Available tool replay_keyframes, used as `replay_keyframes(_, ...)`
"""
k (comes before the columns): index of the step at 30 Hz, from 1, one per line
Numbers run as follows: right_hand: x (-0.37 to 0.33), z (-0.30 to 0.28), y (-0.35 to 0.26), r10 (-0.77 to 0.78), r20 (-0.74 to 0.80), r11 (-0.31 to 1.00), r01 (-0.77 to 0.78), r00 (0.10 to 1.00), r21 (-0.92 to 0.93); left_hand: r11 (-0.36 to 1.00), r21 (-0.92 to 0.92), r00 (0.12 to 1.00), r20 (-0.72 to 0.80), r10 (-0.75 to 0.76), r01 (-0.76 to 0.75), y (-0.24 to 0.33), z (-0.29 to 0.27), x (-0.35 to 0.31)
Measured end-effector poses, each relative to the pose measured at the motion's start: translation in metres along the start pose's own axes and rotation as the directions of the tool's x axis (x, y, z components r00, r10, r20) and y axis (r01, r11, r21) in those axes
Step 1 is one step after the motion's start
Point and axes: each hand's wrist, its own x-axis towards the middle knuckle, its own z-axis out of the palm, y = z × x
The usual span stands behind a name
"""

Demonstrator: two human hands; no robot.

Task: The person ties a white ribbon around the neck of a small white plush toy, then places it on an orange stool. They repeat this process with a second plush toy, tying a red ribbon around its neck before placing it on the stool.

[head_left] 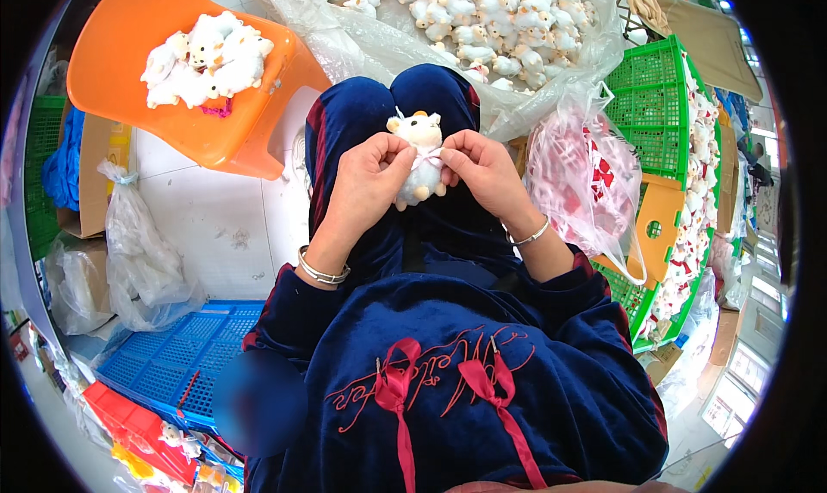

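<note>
A small white plush animal [421, 130] with an orange tuft on its head and a pale blue belly rests upright on my lap. Across its neck runs a thin pale ribbon [428, 158]. My left hand [372, 176] pinches at the ribbon on the toy's left side in view, thumb and finger pressed together. On the other side my right hand [488, 173] also pinches by the ribbon, its lower fingers against the toy's body. The fingertips cover the ribbon's ends.
An orange chair [129, 41] at the upper left bears several white plush toys [211, 58]. Ahead, a clear plastic sheet [345, 58] holds a heap of such toys [495, 19]. At right stand a plastic bag [581, 166] and a green crate [646, 97]; a blue crate [164, 342] lies lower left.
</note>
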Motion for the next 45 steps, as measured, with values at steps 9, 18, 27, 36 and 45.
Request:
replay_keyframes(9,0.0,0.004,0.003,-0.035,-0.002,0.997,0.035,0.999,-0.074,1.0,-0.025,1.0,0.013,-0.006,0.006,0.002,0.001,-0.001)
replay_keyframes(18,0.0,-0.002,0.001,-0.019,0.062,0.993,0.026,0.998,-0.117,0.997,-0.049,0.997,0.051,-0.062,0.065,0.005,0.0,-0.004)
replay_keyframes(27,-0.009,-0.004,-0.008,0.081,-0.04,0.995,-0.078,0.996,0.059,0.952,-0.205,0.971,0.11,-0.21,0.229,0.004,-0.022,-0.004)
replay_keyframes(36,-0.007,0.008,-0.001,-0.084,-0.006,0.99,0.083,0.996,-0.114,0.992,-0.088,0.992,0.086,-0.088,0.095,0.003,-0.012,-0.007)
replay_keyframes(45,-0.001,0.003,0.001,-0.026,-0.009,0.999,0.026,1.0,-0.039,0.989,-0.078,0.99,0.073,-0.122,0.128,0.008,-0.009,-0.003)
